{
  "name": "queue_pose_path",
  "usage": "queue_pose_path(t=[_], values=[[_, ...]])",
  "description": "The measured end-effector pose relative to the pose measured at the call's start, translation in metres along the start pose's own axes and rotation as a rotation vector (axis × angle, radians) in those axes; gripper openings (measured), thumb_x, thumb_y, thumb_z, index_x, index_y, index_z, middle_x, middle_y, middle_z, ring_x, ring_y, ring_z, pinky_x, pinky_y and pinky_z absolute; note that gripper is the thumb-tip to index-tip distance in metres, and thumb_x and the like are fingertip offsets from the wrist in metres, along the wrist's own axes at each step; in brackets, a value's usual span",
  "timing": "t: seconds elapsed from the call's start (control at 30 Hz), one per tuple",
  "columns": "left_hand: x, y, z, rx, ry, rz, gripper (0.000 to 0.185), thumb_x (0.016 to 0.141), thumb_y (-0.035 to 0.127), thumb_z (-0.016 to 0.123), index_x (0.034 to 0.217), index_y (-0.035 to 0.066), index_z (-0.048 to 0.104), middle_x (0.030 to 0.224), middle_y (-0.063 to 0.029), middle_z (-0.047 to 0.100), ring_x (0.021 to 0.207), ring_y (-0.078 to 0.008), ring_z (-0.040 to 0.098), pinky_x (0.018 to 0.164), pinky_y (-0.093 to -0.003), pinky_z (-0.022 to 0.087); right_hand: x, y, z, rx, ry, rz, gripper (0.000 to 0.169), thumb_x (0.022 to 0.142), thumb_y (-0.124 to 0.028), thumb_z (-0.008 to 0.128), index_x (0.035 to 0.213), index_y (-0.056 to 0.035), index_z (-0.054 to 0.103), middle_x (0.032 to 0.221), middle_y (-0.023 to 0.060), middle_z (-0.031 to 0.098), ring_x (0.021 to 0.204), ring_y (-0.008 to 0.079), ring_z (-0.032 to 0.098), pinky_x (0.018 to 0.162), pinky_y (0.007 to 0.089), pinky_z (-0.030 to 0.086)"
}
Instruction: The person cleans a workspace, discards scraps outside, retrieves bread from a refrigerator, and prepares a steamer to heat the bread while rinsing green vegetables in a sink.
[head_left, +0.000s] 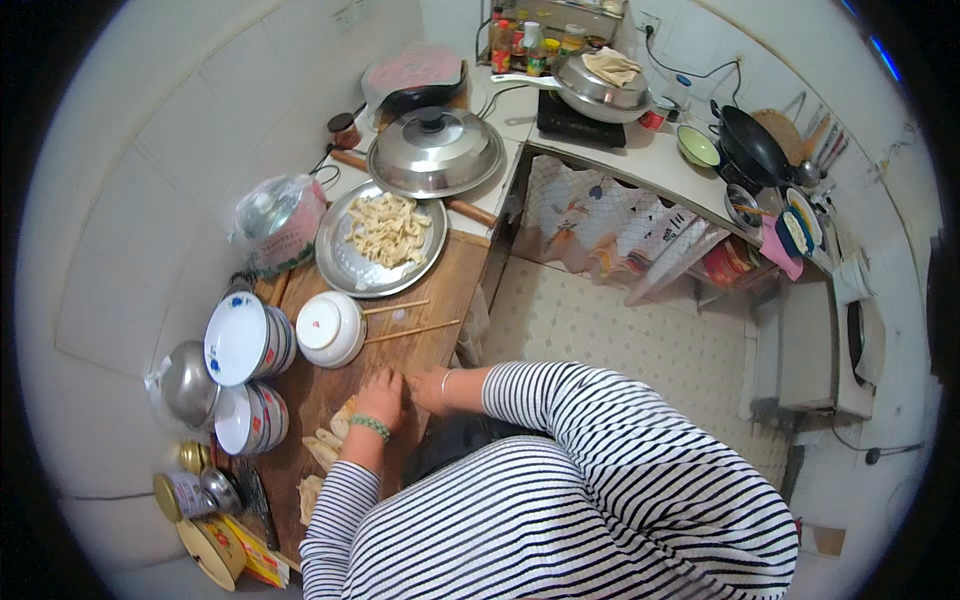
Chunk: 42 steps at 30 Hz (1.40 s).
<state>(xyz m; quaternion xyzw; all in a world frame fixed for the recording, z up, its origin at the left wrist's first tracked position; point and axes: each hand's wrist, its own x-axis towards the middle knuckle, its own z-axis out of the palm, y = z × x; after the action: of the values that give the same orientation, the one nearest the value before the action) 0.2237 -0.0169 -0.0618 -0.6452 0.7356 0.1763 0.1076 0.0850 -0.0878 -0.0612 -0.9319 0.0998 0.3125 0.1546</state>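
Note:
My left hand (380, 399), with a green braided bracelet at the wrist, lies palm down on the wooden table (405, 360). My right hand (430, 391), wearing a thin bangle, is beside it at the table's edge. The fingers are partly hidden, and I cannot tell whether either hand grips anything. Pale pieces of dough (322, 448) rest by my left wrist; another lump (310, 496) is partly covered by my sleeve. Ahead, an upturned white bowl (330, 328) stands next to a pair of chopsticks (409, 332). Beyond it a metal tray (337, 255) carries wide noodles (386, 229).
Stacked enamel bowls (236, 337) line the left wall, with a cleaver-like dark tool (257, 499) nearer me. A lidded steel pan (435, 154) sits behind the tray. Across the floor (622, 330), the counter holds a covered frying pan (604, 82) and a black wok (750, 146).

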Motion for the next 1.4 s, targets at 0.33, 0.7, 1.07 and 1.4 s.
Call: queue_pose_path(t=[0.33, 0.7, 1.07, 1.4], values=[[0.005, 0.006, 0.003, -0.014, -0.183, 0.005, 0.065, 0.080, 0.028, 0.057, 0.136, 0.004, 0.036, 0.144, -0.0227, 0.023, 0.131, -0.0378, 0.029, 0.102, -0.0386, 0.037, 0.009, 0.004, -0.002, 0.048, -0.141, -0.027, 0.054, 0.079, -0.025, 0.064, 0.129, -0.0091, 0.051, 0.150, 0.0175, 0.019, 0.135, 0.0343, 0.024, 0.104, 0.0450, 0.032], [0.022, 0.010, 0.006, -0.068, -0.256, -0.009, 0.086, 0.071, 0.044, 0.068, 0.136, 0.003, 0.032, 0.141, -0.0281, 0.023, 0.130, -0.0472, 0.023, 0.105, -0.0466, 0.029, 0.031, 0.015, 0.012, 0.091, -0.143, -0.052, 0.059, 0.079, -0.034, 0.064, 0.130, -0.0077, 0.050, 0.146, 0.0187, 0.027, 0.135, 0.0372, 0.023, 0.108, 0.0450, 0.026], [0.018, 0.009, -0.003, -0.072, -0.314, -0.062, 0.086, 0.068, 0.039, 0.073, 0.136, 0.005, 0.033, 0.142, -0.0269, 0.023, 0.131, -0.0427, 0.025, 0.106, -0.0419, 0.030, 0.010, 0.011, -0.001, 0.134, -0.101, -0.074, 0.058, 0.077, -0.033, 0.066, 0.125, -0.0028, 0.053, 0.146, 0.0187, 0.025, 0.135, 0.0349, 0.023, 0.108, 0.0422, 0.027], [0.009, 0.003, -0.003, -0.106, -0.271, -0.023, 0.084, 0.072, 0.035, 0.073, 0.138, 0.004, 0.032, 0.146, -0.0244, 0.019, 0.135, -0.0394, 0.021, 0.109, -0.0405, 0.026, 0.002, 0.010, 0.024, 0.056, 0.029, -0.014, 0.070, 0.075, -0.028, 0.067, 0.135, -0.0055, 0.039, 0.150, 0.0146, 0.018, 0.138, 0.0295, 0.018, 0.103, 0.0472, 0.033]])
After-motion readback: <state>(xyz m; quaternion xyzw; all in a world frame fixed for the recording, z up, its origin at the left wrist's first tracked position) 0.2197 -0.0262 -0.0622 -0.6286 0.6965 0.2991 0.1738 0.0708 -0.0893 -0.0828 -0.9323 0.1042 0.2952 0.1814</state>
